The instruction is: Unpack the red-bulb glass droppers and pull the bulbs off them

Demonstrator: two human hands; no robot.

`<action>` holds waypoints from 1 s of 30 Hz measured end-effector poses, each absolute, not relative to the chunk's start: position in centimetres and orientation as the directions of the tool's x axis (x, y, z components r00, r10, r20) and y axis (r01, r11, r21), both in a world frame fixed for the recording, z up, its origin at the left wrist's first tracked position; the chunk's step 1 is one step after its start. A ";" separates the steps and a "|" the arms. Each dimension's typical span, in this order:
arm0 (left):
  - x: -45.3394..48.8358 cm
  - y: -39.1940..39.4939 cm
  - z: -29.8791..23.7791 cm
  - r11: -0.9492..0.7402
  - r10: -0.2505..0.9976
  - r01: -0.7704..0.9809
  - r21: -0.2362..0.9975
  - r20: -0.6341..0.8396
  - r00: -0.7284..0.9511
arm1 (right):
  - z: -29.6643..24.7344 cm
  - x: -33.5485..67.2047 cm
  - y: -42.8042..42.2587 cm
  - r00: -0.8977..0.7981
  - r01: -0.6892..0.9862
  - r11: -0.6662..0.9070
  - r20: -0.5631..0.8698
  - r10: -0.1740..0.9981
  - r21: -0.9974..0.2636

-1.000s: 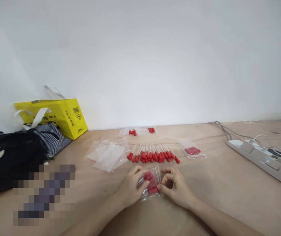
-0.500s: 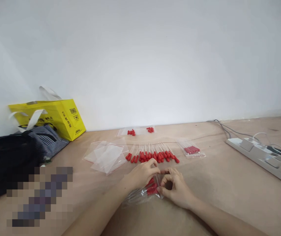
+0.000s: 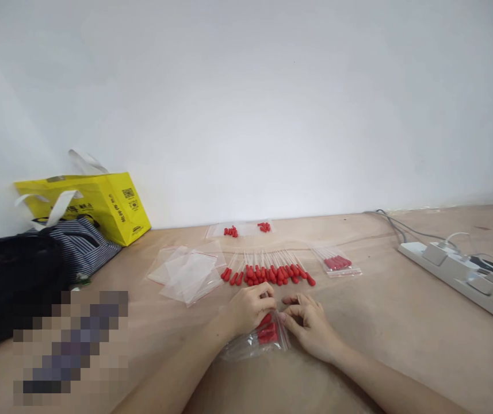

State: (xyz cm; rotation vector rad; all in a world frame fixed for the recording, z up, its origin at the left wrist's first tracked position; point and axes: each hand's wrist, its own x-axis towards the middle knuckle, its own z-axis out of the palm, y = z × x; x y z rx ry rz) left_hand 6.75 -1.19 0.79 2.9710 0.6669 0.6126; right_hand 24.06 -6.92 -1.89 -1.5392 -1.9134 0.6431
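A small clear zip bag [image 3: 258, 340] holding several red-bulbed droppers lies on the wooden table in front of me. My left hand [image 3: 249, 307] pinches the bag's top edge, fingers closed. Beside it my right hand [image 3: 308, 325] pinches the same edge from the right. Just beyond my hands a row of loose droppers with red bulbs [image 3: 268, 272] lies side by side.
Empty clear bags [image 3: 188, 269] lie to the left of the row. Filled bags lie at the right [image 3: 337, 264] and near the wall [image 3: 246, 230]. A yellow paper bag [image 3: 95, 204] and dark bags [image 3: 17, 276] stand left. A white power strip [image 3: 466, 275] lies right.
My left hand slid from the bag's left side up to its top edge, meeting my right hand. The bag's lower end now trails toward me and to the left.
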 end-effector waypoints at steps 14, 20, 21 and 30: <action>6.8 -1.1 0.1 -0.928 0.363 0.367 0.069 0.396 0.843 | -1.7 23.4 -6.4 -0.116 0.739 0.161 0.111 0.987 -0.654; 6.7 -1.1 0.4 -0.930 0.365 0.353 0.103 0.378 0.851 | -1.7 23.5 -6.3 -0.068 0.732 0.129 0.117 0.991 -0.669; 6.8 -1.1 0.3 -0.931 0.363 0.350 0.106 0.378 0.851 | -1.7 23.5 -6.3 -0.067 0.728 0.127 0.115 0.991 -0.674; 7.0 -0.9 -0.1 -0.930 0.366 0.351 0.111 0.365 0.856 | -1.7 23.5 -6.5 -0.148 0.754 0.193 0.124 0.981 -0.627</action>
